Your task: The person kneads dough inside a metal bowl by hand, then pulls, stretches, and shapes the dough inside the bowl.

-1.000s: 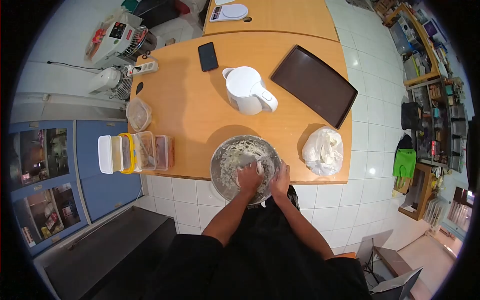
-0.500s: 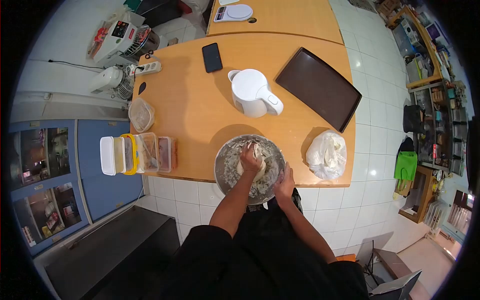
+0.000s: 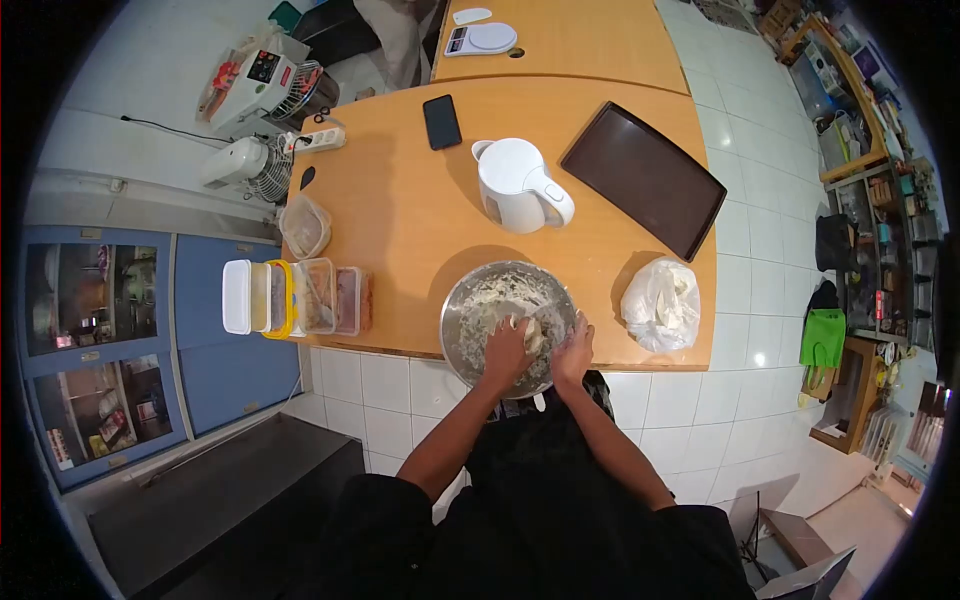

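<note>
A metal mixing bowl (image 3: 452, 318) sits at the table's front edge, its inner wall smeared with flour and sticky bits. Inside it, my left hand (image 3: 507, 350) presses into a lump of pale dough (image 3: 535, 334), with the fingers curled over it and partly hidden. On the bowl's right side, my right hand (image 3: 573, 355) grips the rim, fingers outside along the edge. Beyond the bowl stands a white electric kettle (image 3: 517, 180). To the right of the bowl rests a white plastic bag (image 3: 660, 308) with something pale in it.
A dark baking tray (image 3: 645, 180) lies at the right of the table (image 3: 400, 220). Stacked plastic containers (image 3: 318, 297) and an uncovered tub (image 3: 305, 226) stand at the left. Farther back are a phone (image 3: 442, 122), a power strip (image 3: 320, 140) and a kitchen scale (image 3: 482, 39).
My left hand has come back from the bowl's far middle toward its near side, pushing the dough. My right hand stays on the rim. The whole view has shifted slightly.
</note>
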Demonstrator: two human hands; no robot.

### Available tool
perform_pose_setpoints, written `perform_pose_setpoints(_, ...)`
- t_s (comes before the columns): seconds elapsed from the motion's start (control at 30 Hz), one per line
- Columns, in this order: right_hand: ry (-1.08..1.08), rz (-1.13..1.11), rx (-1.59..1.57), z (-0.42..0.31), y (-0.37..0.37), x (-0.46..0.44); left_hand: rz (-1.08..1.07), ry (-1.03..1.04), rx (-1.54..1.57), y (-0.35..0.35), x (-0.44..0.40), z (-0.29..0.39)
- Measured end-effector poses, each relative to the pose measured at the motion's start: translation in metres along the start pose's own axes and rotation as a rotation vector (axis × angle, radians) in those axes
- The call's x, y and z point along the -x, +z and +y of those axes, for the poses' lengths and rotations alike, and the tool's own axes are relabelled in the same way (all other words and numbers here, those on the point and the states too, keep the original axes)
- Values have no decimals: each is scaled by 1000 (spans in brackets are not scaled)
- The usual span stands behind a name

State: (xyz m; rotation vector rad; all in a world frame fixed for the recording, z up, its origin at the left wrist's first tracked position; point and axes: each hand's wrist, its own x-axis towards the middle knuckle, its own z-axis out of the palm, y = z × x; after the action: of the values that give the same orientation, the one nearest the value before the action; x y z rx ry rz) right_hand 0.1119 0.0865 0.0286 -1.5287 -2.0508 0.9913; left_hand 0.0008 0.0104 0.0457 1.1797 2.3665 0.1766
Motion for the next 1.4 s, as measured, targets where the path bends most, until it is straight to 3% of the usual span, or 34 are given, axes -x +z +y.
perform_pose_setpoints(0.27,32,-19,8,-4,-3,1,-166,22,176,24,23,-19)
perform_pose_setpoints(0.37,11,-54,-6,3,-2,0,-108,-28,207,43,22,-21)
perform_pose_setpoints(0.47,-18,-124,34,7,-4,-6,-22,-37,50,37,7,-10)
perform_pose_setpoints(0.57,-31,-129,47,8,-4,-7,225,115,-90,24,-11,-2)
perform_pose_setpoints(0.77,10,-92,32,14,6,-5,-117,226,22,34,1,-19)
perform_pose_setpoints(1.07,74,-154,70,-1,-1,-4,-236,186,-24,19,-2,-21)
perform_pose_setpoints(1.17,8,2,19,16,8,-1,-200,141,165,19,3,-27)
perform_pose_setpoints(1.27,99,-22,-6,-6,-17,-11,29,148,422,11,10,-26)
perform_pose_setpoints(1.4,94,-20,-23,-1,-20,-11,203,7,639,11,4,-34)
